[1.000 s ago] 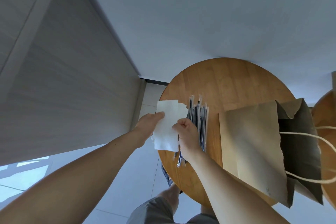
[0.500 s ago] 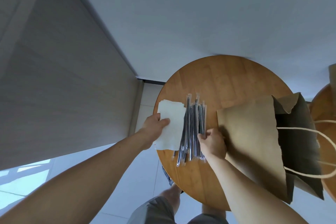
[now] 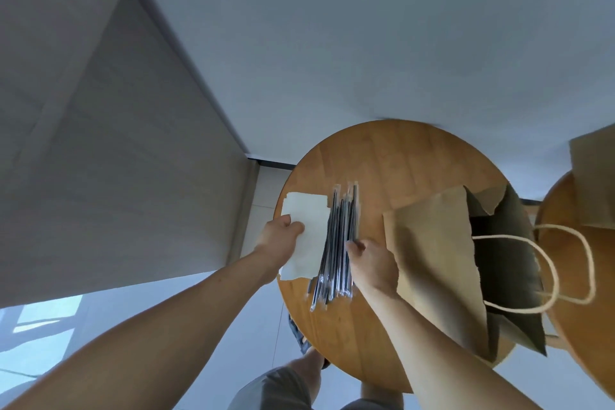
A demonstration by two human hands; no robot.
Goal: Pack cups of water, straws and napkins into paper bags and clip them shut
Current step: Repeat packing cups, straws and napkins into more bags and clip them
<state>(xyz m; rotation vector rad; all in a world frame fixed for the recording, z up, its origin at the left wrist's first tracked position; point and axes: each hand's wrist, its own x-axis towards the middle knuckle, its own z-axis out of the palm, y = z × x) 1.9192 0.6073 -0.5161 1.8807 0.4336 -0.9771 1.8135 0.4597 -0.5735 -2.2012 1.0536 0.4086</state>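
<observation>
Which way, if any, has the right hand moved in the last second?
Yes. The right hand left the napkin and moved right across the table, from the left side of the straws to their right edge, beside the paper bag.

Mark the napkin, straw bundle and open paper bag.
napkin [image 3: 311, 220]: head view, bare upper middle.
straw bundle [image 3: 336, 243]: head view, mid-length of wrappers.
paper bag [image 3: 432, 260]: head view, flat brown side panel.

The far half of the round worktop [image 3: 392, 160] lies bare and open from above. Nearer, the napkin stack [image 3: 312, 220], the wrapped straws [image 3: 336, 253] and the paper bag [image 3: 432, 260] lie side by side. The right hand [image 3: 374, 265] fills the narrow strip between straws and bag. The bag's rope handles [image 3: 591, 271] loop across to a 2nd worktop [image 3: 572, 336].
</observation>
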